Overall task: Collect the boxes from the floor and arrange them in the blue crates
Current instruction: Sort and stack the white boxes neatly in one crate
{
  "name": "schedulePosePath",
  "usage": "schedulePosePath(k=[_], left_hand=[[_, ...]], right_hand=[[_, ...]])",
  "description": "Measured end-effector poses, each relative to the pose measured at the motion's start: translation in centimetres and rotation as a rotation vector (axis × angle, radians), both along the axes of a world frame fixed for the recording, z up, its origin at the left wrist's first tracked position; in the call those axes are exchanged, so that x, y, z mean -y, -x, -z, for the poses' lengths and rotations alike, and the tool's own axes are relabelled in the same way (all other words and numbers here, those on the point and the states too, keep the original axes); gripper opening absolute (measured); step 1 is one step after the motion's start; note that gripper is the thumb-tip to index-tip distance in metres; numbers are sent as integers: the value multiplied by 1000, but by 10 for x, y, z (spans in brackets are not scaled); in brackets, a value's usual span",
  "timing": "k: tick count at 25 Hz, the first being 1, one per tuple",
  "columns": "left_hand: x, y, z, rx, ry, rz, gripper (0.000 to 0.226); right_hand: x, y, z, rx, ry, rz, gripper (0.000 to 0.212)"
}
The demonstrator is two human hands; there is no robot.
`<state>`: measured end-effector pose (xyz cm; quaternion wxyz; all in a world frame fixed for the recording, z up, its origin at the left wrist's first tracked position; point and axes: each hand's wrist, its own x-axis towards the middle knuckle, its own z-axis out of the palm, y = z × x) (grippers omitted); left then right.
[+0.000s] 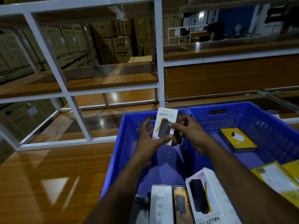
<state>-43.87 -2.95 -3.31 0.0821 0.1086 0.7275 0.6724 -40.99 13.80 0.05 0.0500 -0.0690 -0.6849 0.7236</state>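
Both hands are raised over the left blue crate (pixel 119 152), holding 1 white box (pixel 165 120) upright between them (its front reads "HALLEY 20K" and shows a dark power bank with a yellow strap). The left hand (pixel 149 139) cups the box from the left side, thumb pressed across the lower front and the other fingers spread loosely behind the edge. The right hand (pixel 191 133) grips the dark right side of the box, fingers curled round it; a little motion blur makes it hard to tell exactly how many fingers touch.

In the near end of the same crate stand 3 boxes side by side: a plain white one (pixel 161 206), a narrow yellow one (pixel 180 204) and a larger white Halley box (pixel 208 199) tilted to the right.

The right blue crate (pixel 275 123) sits touching the first. A black-and-yellow box (pixel 237 139) lies flat on its floor, and more yellow boxes (pixel 278 180) lie at its near right corner.

The crates rest on a glossy wooden surface (pixel 48 175) in front of a white metal rack (pixel 77 113) with wooden shelves.
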Motion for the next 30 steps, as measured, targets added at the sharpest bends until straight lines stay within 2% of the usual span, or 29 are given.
schedulePosePath(k=[2,3,4,6,8,11,14,17,19,22,24,26,28,30], left_hand=[[-8,-9,-2,-157,67,24,79],[-10,-12,-3,-153,32,32,66],[-11,-12,-6,-64,-88,40,52],[-6,-9,-12,284,-472,84,33],[3,-4,-9,543,-745,126,43],[3,-4,0,610,-867,186,53],[2,-4,5,639,-902,214,56],[3,-2,5,637,-834,180,53],[1,0,4,590,-733,109,42],[0,9,14,359,-347,-80,26],[-2,14,27,254,-177,-238,19],[-4,23,47,229,-112,-359,28],[-10,35,65,225,-42,-421,55],[-22,50,78,175,69,-465,68]], right_hand=[[2,2,4,-36,-52,29,39],[0,3,4,-54,-36,23,38],[-1,3,2,-57,2,3,35],[-3,5,2,-56,46,-36,32],[-3,8,5,-71,-25,-13,25],[0,10,9,-21,33,-4,37],[-3,9,9,5,111,-63,34],[-3,9,9,11,66,-72,26],[-5,11,12,32,30,-44,24],[-11,17,18,46,8,73,15],[-15,20,20,36,-9,146,8],[-19,22,21,34,-21,182,8],[-20,24,23,43,-29,188,8],[-19,25,24,41,-46,177,8]])
